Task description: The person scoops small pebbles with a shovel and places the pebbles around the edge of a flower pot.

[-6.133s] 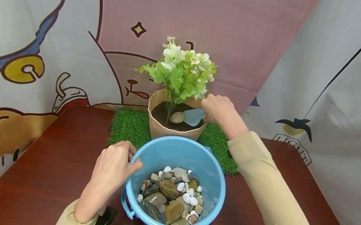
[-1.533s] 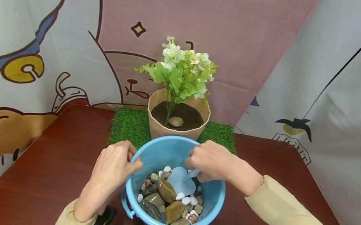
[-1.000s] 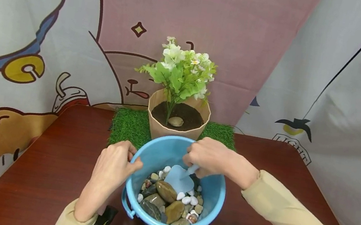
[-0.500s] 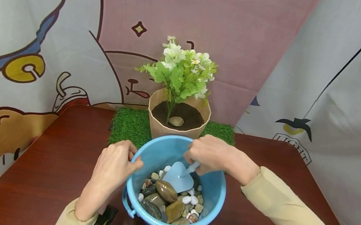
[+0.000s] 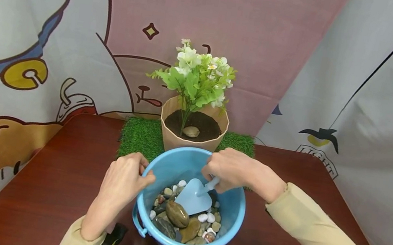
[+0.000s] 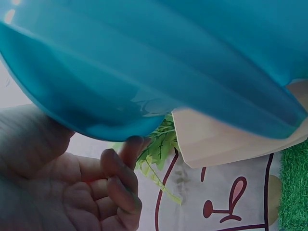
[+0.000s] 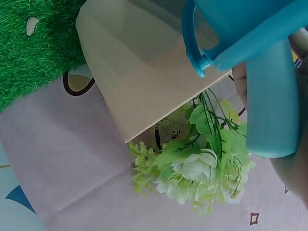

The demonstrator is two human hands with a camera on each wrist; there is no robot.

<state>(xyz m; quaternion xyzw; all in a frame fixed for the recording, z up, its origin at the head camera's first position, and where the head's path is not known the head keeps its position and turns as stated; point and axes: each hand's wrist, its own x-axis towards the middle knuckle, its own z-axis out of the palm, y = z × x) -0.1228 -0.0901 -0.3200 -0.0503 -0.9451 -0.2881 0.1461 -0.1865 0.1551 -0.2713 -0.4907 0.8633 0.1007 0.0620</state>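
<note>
My left hand holds the left rim of a blue bucket. In the left wrist view, its thumb is near the rim and the other fingers are curled below. My right hand grips the handle of a light-blue toy shovel over the bucket's far right side. The shovel's blade lies tilted among the stones, its near edge against a large brown stone. White pebbles and several darker stones surround it. In the right wrist view, the shovel handle pokes out past the hand.
Behind the bucket stands a beige flowerpot with soil, one pale stone and a white-flowered plant. It sits on a green turf mat. A printed curtain hangs behind the brown table.
My right hand has brought the shovel from the pot back into the bucket, leaving a stone on the soil. Lately the blade slid nearer and left, shifting the large brown stone. My left hand stayed put.
</note>
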